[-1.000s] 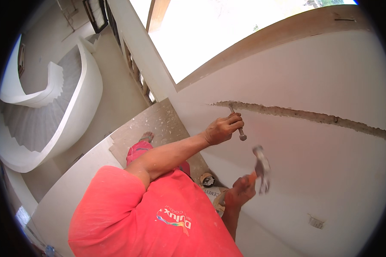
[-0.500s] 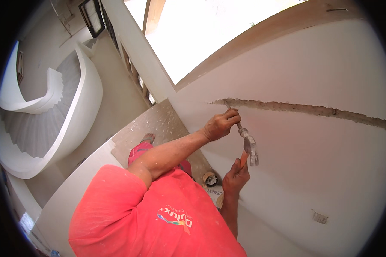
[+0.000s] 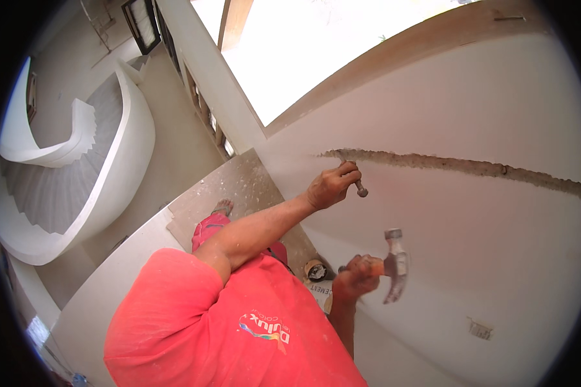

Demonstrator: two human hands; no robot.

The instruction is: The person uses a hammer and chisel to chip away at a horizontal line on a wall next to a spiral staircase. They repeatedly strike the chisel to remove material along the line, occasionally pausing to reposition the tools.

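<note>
My left hand (image 3: 331, 186) is closed around a metal chisel (image 3: 361, 191). The tip of the chisel rests at the left part of a rough groove (image 3: 445, 164) cut into the pale wall (image 3: 484, 219), and its struck end sticks out below my fingers. Lower and to the right, my right hand (image 3: 357, 278) grips a claw hammer (image 3: 396, 261) by its orange handle. The hammer's head is apart from the chisel, its flat face upward and its claw downward. The right hand is slightly blurred.
A bright window opening (image 3: 297, 58) lies above the groove. Below my arms are a bucket (image 3: 315, 271) and a cement bag (image 3: 323, 293). An electrical box (image 3: 479, 329) sits low in the wall. To the left, past a white ledge (image 3: 119, 271), a curved staircase (image 3: 77, 174) stands lower down.
The hammer was touching the chisel's end; my right hand has drawn it down and away. My left hand and the chisel stay at nearly the same spot.
</note>
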